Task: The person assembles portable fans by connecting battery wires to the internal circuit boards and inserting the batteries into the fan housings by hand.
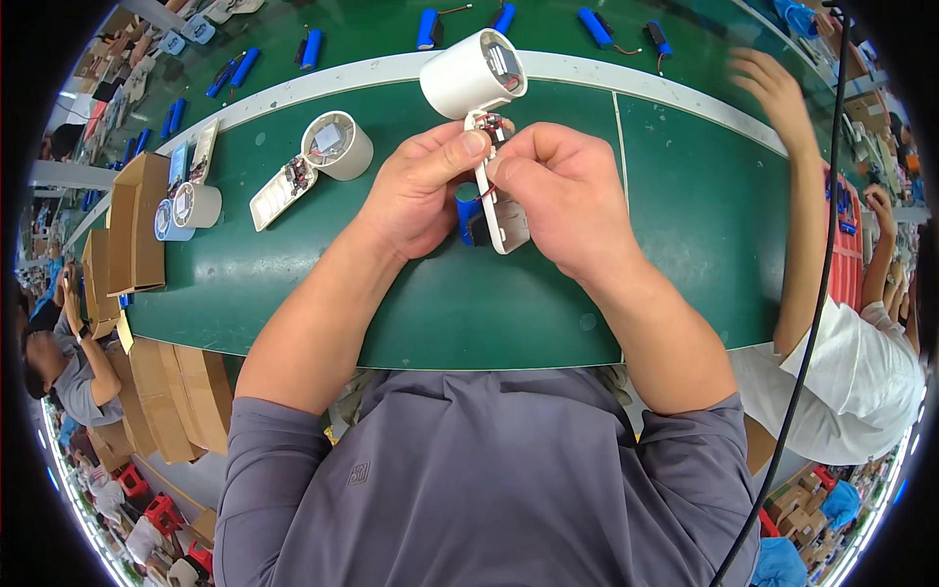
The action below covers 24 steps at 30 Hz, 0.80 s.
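My left hand point(421, 186) is closed on an opened white device, thumb pressed at the joint between its round cylindrical head point(458, 78) and its hollow handle shell point(509, 223). Small electronics with red and dark wires point(491, 123) show at that joint. Close to the handle, my right hand point(572, 191) pinches with thumb and forefinger; what lies between the fingertips is too small to make out. A blue cylindrical battery pack point(468, 207) with a black part sits beside the shell, next to my left fingers, partly hidden.
Another opened white device point(337, 147) lies to the left on the green table point(293, 284), with white and blue ones beyond. Cardboard boxes point(137, 225) stand at the left edge. Blue battery packs point(311, 49) line the far strip. A co-worker's arm point(797, 147) reaches in at right, near a hanging black cable point(831, 215).
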Each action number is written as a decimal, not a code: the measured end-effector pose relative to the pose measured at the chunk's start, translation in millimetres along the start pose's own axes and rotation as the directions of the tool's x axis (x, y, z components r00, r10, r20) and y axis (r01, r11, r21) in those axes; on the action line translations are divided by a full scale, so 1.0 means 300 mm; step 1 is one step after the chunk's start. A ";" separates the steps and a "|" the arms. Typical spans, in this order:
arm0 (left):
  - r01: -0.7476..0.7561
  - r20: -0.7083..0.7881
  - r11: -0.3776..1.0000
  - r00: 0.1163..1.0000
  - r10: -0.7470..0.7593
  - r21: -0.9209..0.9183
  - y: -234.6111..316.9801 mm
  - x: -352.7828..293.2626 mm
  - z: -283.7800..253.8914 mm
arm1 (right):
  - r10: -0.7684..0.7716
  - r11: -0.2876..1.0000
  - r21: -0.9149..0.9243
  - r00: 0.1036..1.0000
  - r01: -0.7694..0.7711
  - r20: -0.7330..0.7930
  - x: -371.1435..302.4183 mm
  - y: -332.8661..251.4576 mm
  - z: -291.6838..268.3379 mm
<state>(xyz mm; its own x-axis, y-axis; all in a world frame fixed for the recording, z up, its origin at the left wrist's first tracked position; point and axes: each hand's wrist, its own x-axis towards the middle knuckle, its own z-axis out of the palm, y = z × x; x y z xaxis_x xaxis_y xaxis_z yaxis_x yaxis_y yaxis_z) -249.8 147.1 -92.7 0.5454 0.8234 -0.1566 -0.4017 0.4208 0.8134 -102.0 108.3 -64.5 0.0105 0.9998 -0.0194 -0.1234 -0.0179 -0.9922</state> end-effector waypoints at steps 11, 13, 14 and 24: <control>0.011 0.027 0.998 1.000 -0.010 -0.056 -0.019 0.002 -0.007 | 0.027 0.997 0.078 0.998 -0.023 -0.052 0.002 0.021 0.013; -0.001 0.006 0.999 1.000 0.001 -0.042 -0.019 0.002 0.007 | -0.009 0.999 0.039 0.999 0.011 -0.040 0.004 0.032 0.005; -0.008 -0.013 1.000 1.000 0.008 -0.030 -0.020 0.004 0.016 | -0.041 0.999 0.000 0.999 0.041 -0.030 0.005 0.032 -0.001; -0.313 -0.268 0.928 0.929 0.255 -0.202 0.039 0.011 0.014 | 0.368 0.913 0.188 0.930 -0.361 -0.003 0.016 0.033 0.001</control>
<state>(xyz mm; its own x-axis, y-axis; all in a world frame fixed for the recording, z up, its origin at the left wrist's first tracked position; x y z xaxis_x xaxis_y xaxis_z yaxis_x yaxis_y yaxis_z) -249.5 153.2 -81.2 0.2073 0.9743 -0.0884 -0.6920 0.2099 0.6907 -103.5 112.9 -74.5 -0.0326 0.9228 -0.3839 -0.3027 -0.3752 -0.8761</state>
